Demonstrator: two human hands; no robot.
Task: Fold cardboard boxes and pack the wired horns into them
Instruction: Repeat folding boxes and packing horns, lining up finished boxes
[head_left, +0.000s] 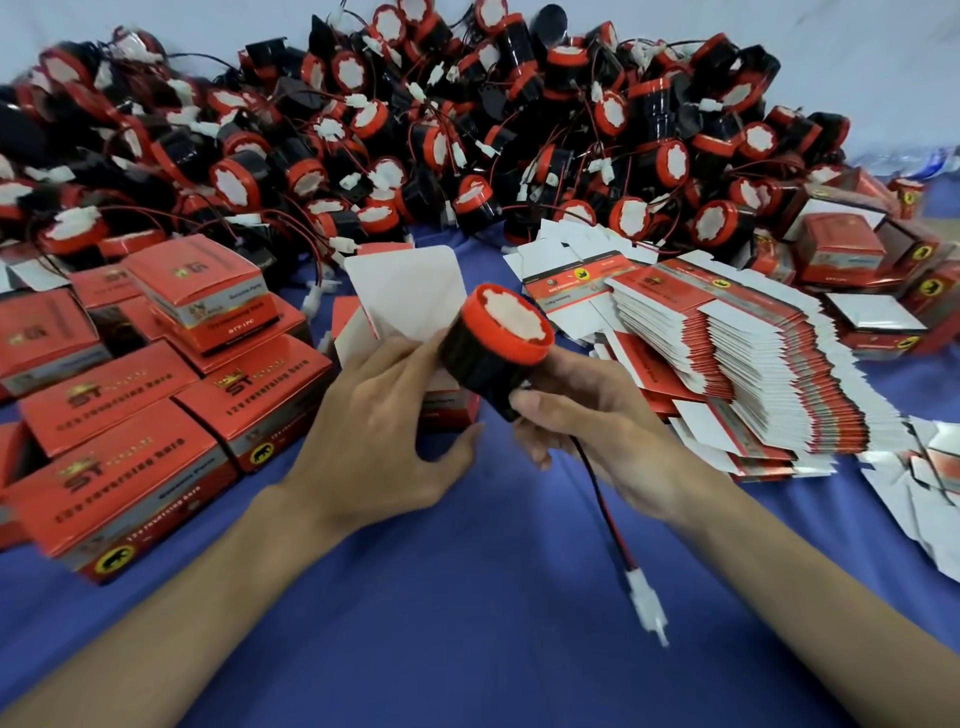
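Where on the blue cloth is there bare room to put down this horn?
The widest bare cloth lies between the forearms, crossed only by the wire of the horn in the right hand. Another patch is near left, before the packed boxes. Crowded: horn pile behind, flat cartons right.

The horn (496, 345) is showing a black body, red rim and white centre. Its wire (605, 512) is running red and black. The closed boxes (119, 483) are showing red with gold and black print, the open box (410, 291) white inside, the cloth (441, 597) blue.
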